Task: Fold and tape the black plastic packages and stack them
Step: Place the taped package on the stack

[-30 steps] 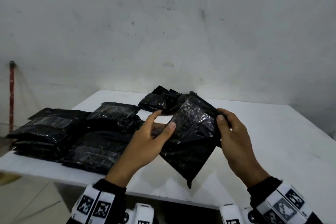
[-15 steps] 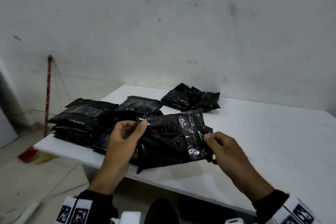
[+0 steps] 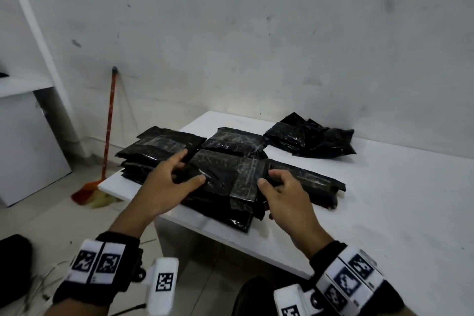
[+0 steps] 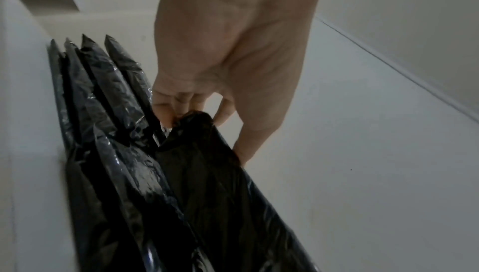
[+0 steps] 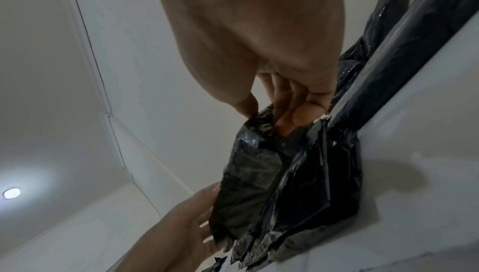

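Note:
Both hands hold a folded black plastic package (image 3: 225, 174) with a clear tape band across it, low over a stack of taped packages (image 3: 230, 213) at the table's front left. My left hand (image 3: 191, 165) pinches its left end between thumb and fingers, as the left wrist view shows (image 4: 197, 118). My right hand (image 3: 268, 178) pinches the right end, also visible in the right wrist view (image 5: 264, 116). I cannot tell whether the package rests on the stack. More taped stacks lie at the far left (image 3: 156, 146) and behind (image 3: 236, 141).
A loose heap of crumpled black packages (image 3: 310, 136) lies at the back of the white table (image 3: 384, 213). A long flat black package (image 3: 307, 179) lies right of the stack. A red-handled broom (image 3: 110, 123) leans on the wall, left of the table.
The package was held up in the air between both hands. Both hands have since carried it left and down over the front-left stack, and my view has turned left.

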Demonstrator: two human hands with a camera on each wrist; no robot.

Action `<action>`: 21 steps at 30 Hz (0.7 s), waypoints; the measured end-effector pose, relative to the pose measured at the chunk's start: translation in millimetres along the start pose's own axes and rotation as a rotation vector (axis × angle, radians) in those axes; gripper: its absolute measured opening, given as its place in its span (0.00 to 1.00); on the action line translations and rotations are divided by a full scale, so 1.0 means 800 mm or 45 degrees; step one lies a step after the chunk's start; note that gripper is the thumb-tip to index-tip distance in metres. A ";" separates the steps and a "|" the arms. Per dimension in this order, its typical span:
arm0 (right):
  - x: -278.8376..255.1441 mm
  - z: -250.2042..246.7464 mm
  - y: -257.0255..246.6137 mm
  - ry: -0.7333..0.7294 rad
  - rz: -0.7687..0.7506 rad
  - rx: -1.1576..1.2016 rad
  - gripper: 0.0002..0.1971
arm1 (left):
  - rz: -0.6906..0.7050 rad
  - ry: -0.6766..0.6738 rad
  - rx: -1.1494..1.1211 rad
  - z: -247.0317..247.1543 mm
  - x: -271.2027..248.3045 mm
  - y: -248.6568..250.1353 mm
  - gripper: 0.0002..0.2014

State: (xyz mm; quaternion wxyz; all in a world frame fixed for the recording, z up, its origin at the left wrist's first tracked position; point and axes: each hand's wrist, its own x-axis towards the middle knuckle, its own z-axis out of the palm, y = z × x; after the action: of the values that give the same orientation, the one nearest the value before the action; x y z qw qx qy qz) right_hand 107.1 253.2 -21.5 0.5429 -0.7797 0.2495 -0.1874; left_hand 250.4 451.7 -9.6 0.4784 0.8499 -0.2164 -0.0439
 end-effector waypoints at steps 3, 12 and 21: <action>0.012 0.019 0.000 0.015 0.017 0.025 0.21 | 0.139 0.071 0.195 0.001 0.021 -0.009 0.26; 0.032 0.039 0.012 -0.009 0.033 -0.077 0.26 | 0.185 -0.140 0.748 0.014 0.023 -0.024 0.45; 0.049 0.042 0.009 -0.242 -0.364 -0.955 0.32 | 0.354 -0.260 0.924 0.032 0.040 -0.028 0.39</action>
State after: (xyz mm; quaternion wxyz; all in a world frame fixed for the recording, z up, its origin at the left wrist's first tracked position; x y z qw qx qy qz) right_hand 156.8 253.3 -39.1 0.2101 -0.9642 0.1385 -0.0842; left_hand 279.7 428.5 -37.7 0.1245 0.9176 -0.3771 0.0162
